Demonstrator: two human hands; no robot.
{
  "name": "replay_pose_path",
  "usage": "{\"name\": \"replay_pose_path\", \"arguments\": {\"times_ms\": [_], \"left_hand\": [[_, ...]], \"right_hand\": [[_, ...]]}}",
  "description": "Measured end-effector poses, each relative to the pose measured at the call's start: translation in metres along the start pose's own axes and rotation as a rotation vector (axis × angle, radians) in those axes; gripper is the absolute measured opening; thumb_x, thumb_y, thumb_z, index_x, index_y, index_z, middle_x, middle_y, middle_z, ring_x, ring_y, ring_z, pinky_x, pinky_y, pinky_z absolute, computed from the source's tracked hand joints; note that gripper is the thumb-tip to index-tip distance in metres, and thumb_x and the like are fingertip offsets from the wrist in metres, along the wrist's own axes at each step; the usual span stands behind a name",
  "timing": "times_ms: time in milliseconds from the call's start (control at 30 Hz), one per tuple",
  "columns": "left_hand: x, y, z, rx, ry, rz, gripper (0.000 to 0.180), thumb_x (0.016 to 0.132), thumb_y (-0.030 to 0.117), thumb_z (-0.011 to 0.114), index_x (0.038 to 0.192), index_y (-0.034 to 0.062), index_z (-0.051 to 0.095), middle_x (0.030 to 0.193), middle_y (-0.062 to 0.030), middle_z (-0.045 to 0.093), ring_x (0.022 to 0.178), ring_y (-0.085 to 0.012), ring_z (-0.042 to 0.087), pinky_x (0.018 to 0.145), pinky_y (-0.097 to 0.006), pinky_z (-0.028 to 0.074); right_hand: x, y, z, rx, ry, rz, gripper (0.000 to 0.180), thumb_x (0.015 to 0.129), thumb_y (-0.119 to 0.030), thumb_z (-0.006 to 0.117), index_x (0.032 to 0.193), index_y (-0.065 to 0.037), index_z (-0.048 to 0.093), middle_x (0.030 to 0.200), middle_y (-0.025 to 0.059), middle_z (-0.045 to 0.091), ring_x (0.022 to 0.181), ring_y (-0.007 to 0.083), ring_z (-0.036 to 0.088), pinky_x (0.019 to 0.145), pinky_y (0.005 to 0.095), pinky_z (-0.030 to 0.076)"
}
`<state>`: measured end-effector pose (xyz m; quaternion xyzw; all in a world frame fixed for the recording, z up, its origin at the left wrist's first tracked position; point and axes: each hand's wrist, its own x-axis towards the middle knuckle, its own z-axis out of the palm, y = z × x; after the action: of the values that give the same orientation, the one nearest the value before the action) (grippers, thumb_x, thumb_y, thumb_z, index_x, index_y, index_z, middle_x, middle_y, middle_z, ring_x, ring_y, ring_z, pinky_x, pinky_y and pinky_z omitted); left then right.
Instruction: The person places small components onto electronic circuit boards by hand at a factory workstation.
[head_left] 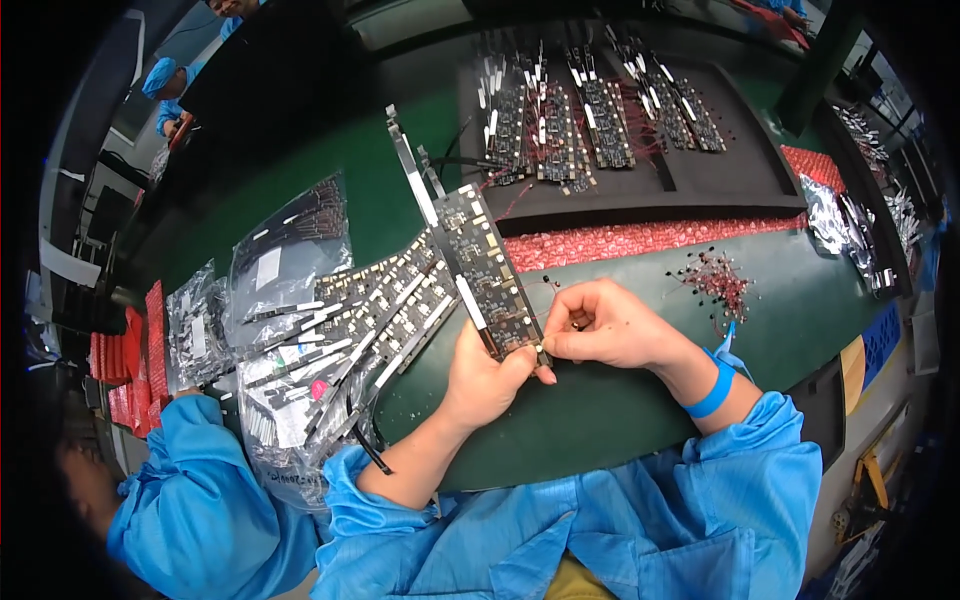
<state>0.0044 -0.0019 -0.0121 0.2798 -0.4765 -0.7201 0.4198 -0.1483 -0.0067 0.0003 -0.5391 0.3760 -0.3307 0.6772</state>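
Observation:
My left hand (487, 378) grips the lower end of a long dark circuit board (482, 262), holding it tilted up over the green bench. My right hand (605, 325) pinches a small wired component with thin red leads at the board's lower right corner, fingertips touching the board's edge. A blue strap (716, 386) circles my right wrist. Beneath the held board lies a fanned stack of similar circuit boards (385, 310).
A black tray (740, 190) at the back holds several rows of boards with red wires. A small pile of red-wired parts (715, 280) lies to the right. Clear plastic bags (285, 250) lie at the left. Another person's blue sleeve (190, 500) is at lower left.

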Motion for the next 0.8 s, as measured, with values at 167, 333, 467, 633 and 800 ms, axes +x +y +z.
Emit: {"name": "replay_pose_path", "arguments": {"times_ms": [167,333,467,633,800], "left_hand": [[0.0,0.002,-0.001,-0.027,0.03,0.002,0.025,0.067,-0.005,0.039,0.09,-0.0011,0.029,0.074,-0.0086,0.046,0.057,-0.0138,0.049,0.048,-0.024,0.045],[0.0,0.004,-0.002,-0.034,0.049,0.003,0.023,0.067,-0.004,0.039,0.088,-0.0006,0.029,0.074,-0.0087,0.045,0.058,-0.0133,0.048,0.046,-0.023,0.044],[-0.002,0.004,0.0,-0.039,0.047,0.025,0.025,0.067,-0.004,0.04,0.089,-0.0002,0.029,0.075,-0.0085,0.045,0.059,-0.0133,0.049,0.046,-0.022,0.044],[-0.003,0.003,-0.001,-0.035,0.036,0.041,0.029,0.066,-0.002,0.043,0.091,0.0003,0.028,0.076,-0.0086,0.045,0.061,-0.0137,0.049,0.048,-0.022,0.044],[-0.008,0.004,-0.001,-0.096,-0.064,0.114,0.039,0.064,0.005,0.048,0.097,0.0009,0.026,0.082,-0.0098,0.045,0.068,-0.0156,0.049,0.052,-0.025,0.044]], "right_hand": [[0.002,0.0,0.001,0.12,-0.043,0.039,0.007,0.067,-0.008,0.05,0.067,-0.001,0.048,0.063,0.0022,0.051,0.056,0.0051,0.046,0.047,0.0163,0.036],[0.004,0.002,0.0,0.198,-0.069,0.082,0.016,0.068,-0.013,0.054,0.077,-0.002,0.047,0.065,0.0004,0.05,0.057,0.0042,0.045,0.047,0.0148,0.036],[0.002,0.003,0.006,0.255,-0.047,0.041,0.014,0.068,-0.01,0.053,0.077,-0.002,0.047,0.066,0.001,0.05,0.056,0.0045,0.046,0.047,0.0152,0.036],[0.001,0.001,0.012,0.245,0.002,-0.026,0.012,0.068,-0.007,0.052,0.076,-0.001,0.046,0.066,0.0032,0.051,0.058,0.0077,0.05,0.049,0.0167,0.039],[-0.01,-0.019,0.016,0.213,-0.017,-0.082,0.012,0.068,-0.005,0.052,0.077,0.0,0.047,0.069,0.0033,0.052,0.061,0.0071,0.048,0.055,0.0181,0.039]]}}
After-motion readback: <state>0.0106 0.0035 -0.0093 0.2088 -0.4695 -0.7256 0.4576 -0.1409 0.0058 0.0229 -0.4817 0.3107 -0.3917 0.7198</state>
